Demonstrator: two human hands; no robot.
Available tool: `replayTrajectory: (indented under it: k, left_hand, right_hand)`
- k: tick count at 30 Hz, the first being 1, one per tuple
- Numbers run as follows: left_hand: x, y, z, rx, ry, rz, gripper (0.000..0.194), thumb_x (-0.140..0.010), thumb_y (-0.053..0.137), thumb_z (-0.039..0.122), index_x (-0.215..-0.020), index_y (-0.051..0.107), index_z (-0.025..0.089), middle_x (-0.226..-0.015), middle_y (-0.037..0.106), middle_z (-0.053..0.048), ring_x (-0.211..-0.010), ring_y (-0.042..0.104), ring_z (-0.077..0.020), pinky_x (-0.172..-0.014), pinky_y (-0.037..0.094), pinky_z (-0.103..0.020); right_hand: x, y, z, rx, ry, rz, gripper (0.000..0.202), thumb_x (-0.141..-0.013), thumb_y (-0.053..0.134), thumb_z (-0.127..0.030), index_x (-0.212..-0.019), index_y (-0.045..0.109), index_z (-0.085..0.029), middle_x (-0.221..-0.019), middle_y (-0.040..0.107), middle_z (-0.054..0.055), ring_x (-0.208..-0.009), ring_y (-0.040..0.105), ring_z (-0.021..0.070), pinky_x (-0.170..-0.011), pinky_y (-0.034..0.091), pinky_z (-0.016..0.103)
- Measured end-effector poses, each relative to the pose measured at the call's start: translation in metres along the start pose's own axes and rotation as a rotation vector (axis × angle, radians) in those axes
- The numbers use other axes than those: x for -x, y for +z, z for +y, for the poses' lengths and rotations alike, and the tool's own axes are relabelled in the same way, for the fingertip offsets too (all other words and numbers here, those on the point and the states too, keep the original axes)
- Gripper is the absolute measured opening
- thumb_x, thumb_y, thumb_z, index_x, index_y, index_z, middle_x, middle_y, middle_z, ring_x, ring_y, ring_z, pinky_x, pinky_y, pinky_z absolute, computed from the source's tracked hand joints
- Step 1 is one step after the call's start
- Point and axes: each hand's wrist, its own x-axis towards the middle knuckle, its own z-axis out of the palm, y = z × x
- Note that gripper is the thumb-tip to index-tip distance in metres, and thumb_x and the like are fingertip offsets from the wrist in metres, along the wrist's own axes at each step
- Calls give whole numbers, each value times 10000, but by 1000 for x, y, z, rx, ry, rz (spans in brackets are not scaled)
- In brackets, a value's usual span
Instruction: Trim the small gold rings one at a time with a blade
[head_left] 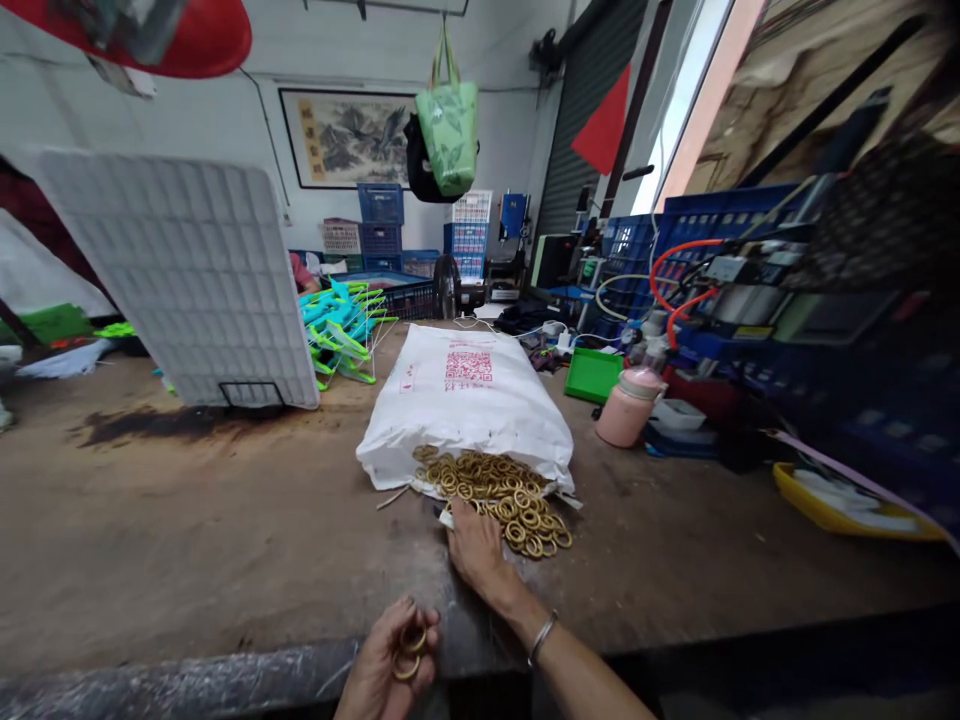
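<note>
Brass-coloured rings spill in a heap from the mouth of a white woven sack with a red printed code, lying on the table. At the left edge of the heap is my right hand, a metal bangle on its wrist. Its fingers reach down among the rings, and their tips are partly hidden; a small white piece shows by them. Nearer the table's front edge, my left hand is palm up with curled fingers, holding a couple of brass rings.
A white ribbed panel stands upright at the left, with blue and green plastic pieces behind it. To the right are a pink jar, a green tray and a yellow tray. The table's front edge runs below my hands.
</note>
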Motion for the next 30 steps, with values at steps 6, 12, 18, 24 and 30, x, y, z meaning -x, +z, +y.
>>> replayTrajectory:
  k: [6, 12, 18, 24, 30]
  left_hand:
    - [-1, 1, -1, -17, -13, 25, 336, -513, 783, 339, -603, 540, 126, -635, 551, -13, -587, 540, -109, -405, 286, -170]
    - [-1, -2, -5, -19, -4, -25, 382, -564, 750, 387, -685, 467, 160, -519, 408, 68, -451, 419, -46, -392, 243, -153]
    - [1, -1, -5, -86, 37, -73, 358, -617, 706, 362, -697, 415, 170, -505, 356, 83, -439, 399, -43, -379, 226, -144]
    - [4, -1, -6, -134, 44, -104, 310, -642, 682, 332, -685, 424, 165, -536, 421, 61, -470, 448, -58, -386, 278, -151]
    - [7, 2, -7, -214, 94, -85, 278, -651, 659, 331, -752, 477, 146, -616, 464, 40, -508, 469, -58, -403, 308, -157]
  right_hand:
    - [8, 1, 3, -34, -48, 21, 302, -828, 376, -192, -1110, 481, -165, -1055, 594, 114, -903, 589, 219, -731, 416, 321]
    - [20, 4, 6, -18, -50, 56, 215, -814, 446, -264, -1016, 501, -214, -1022, 541, 71, -818, 577, 191, -657, 396, 285]
    - [32, 1, 10, -6, -82, 34, 209, -837, 435, -361, -967, 502, -212, -999, 503, 51, -806, 558, 163, -627, 364, 258]
    - [43, -2, 16, -30, -113, 22, 206, -846, 417, -339, -943, 533, -200, -939, 523, 53, -800, 535, 159, -640, 347, 252]
    - [51, 0, 26, -170, -155, 96, 142, -824, 431, -231, -860, 565, -197, -878, 536, 36, -778, 501, 141, -658, 337, 231]
